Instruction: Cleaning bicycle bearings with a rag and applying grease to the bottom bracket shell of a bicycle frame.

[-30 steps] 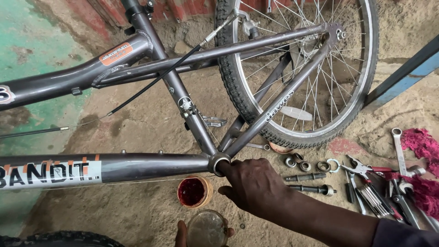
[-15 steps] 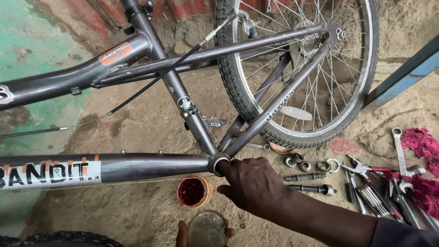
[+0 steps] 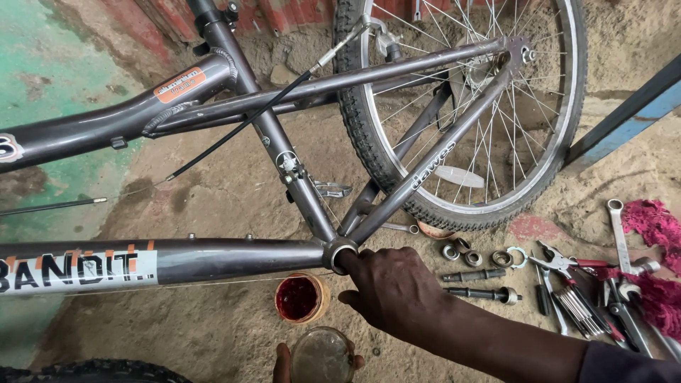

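A grey bicycle frame (image 3: 234, 259) lies across the view, its bottom bracket shell (image 3: 336, 250) at the centre. My right hand (image 3: 394, 291) reaches in from the lower right, and its curled fingers press on the open end of that shell; what is under the fingertips is hidden. My left hand (image 3: 281, 363) shows only as fingers at the bottom edge, holding a round clear jar (image 3: 323, 354). A small open tub of red grease (image 3: 300, 298) stands on the dirt just below the frame, between the two hands.
The rear wheel (image 3: 461, 106) stands behind the frame. To the right on the sandy ground lie bearing cups and rings (image 3: 472, 254), two axle bolts (image 3: 482, 284), pliers, spanners (image 3: 618, 234) and a red rag (image 3: 656, 223). A loose black cable (image 3: 241, 128) crosses the frame.
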